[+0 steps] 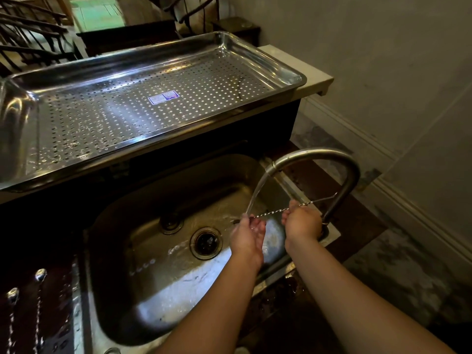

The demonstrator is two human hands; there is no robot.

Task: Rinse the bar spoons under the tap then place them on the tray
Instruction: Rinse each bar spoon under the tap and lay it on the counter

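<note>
Over the steel sink [122, 226] I hold a twisted-stem bar spoon [272, 212] level between both hands. My right hand [302, 222] pinches the stem near its fork end by the tap's upright. My left hand [249, 235] grips the other end, where the stream from the curved tap [319, 155] lands. Two more bar spoons [38, 277] lie on the dark counter at the lower left, bowls pointing away from me. The perforated steel tray [293, 75] sits on the raised ledge behind the sink; another spoon [238, 86] seems to lie near its right end, hard to make out.
Water runs across the sink floor toward the drain [205, 242]. A wall with a skirting board [357, 134] stands close on the right. Dark chairs [30, 34] and a green table [99, 14] lie beyond the ledge.
</note>
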